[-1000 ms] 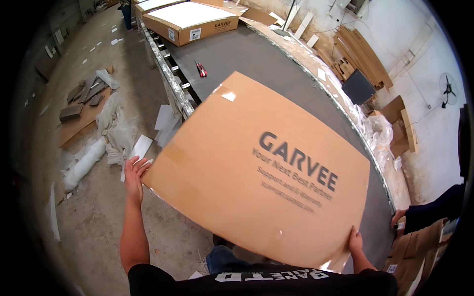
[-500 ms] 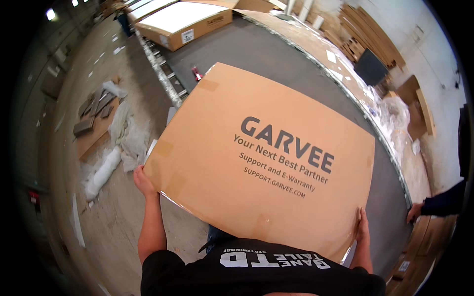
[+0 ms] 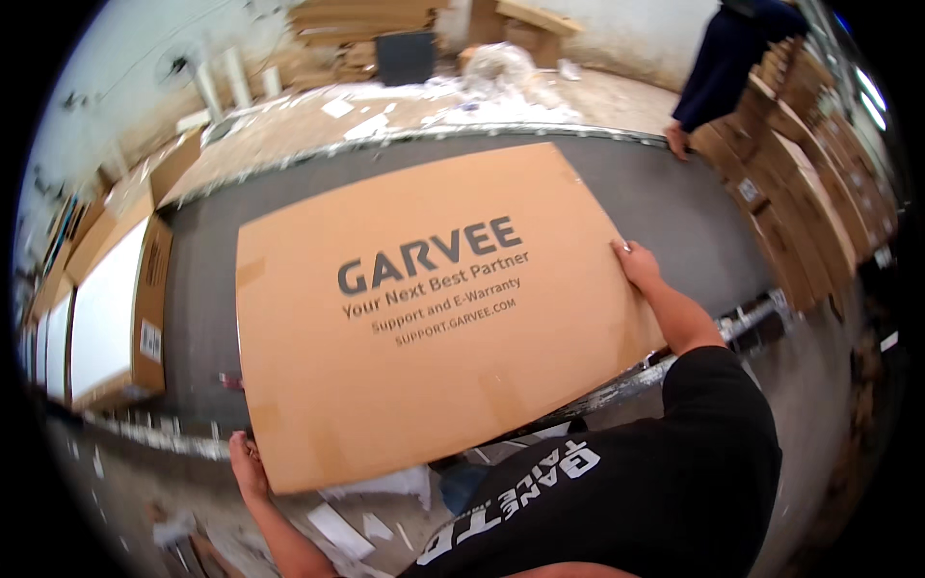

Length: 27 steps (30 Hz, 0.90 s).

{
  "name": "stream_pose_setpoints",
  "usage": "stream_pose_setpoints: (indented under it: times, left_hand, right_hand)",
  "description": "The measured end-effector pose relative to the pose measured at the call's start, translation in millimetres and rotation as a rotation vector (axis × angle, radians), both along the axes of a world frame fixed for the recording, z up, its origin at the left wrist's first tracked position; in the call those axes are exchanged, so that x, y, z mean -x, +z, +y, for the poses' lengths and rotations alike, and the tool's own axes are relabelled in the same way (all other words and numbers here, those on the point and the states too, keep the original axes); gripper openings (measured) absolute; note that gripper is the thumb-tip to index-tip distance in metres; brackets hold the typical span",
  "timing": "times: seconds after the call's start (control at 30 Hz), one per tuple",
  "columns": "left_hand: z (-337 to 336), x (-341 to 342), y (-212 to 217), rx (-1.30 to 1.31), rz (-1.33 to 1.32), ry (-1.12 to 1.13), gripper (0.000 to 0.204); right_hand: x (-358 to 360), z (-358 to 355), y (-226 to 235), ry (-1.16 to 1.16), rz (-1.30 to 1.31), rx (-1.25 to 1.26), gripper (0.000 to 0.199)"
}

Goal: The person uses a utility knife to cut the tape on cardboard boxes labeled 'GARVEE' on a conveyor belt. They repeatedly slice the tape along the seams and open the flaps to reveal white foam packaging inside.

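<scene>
A large flat brown cardboard sheet [image 3: 434, 308] with dark printed lettering fills the middle of the view, held over a long grey table [image 3: 674, 197]. My left hand [image 3: 248, 464] grips its lower left corner from beneath. My right hand [image 3: 638, 264] holds its right edge, fingers laid on the top face. The sheet lies roughly level and hides much of the table beneath it.
An open cardboard box [image 3: 116, 308] with white contents rests on the table's left end. Another person in dark clothes [image 3: 723, 58] stands at the far right side, hand on the table. Stacked boxes [image 3: 809, 183] line the right. Paper scraps [image 3: 366, 511] litter the floor.
The view has swung round and the sheet has moved from beside the table to over its grey top. Both hands keep their hold on the sheet's edges.
</scene>
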<state>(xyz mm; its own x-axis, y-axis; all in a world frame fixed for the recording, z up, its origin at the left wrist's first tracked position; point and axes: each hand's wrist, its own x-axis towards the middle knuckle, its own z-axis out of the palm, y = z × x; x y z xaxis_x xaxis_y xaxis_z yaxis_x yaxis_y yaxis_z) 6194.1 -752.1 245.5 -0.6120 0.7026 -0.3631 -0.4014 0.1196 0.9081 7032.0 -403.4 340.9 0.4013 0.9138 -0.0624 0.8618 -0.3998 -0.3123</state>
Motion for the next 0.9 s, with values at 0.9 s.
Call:
stream_pose_setpoints:
  times: [0.9]
  left_hand:
    - [83.7,59.1,-46.3,1.07,1.317,-0.362,0.056]
  right_hand:
    - [-70.9,-6.6,-50.5,0.027,0.12,0.014,0.056]
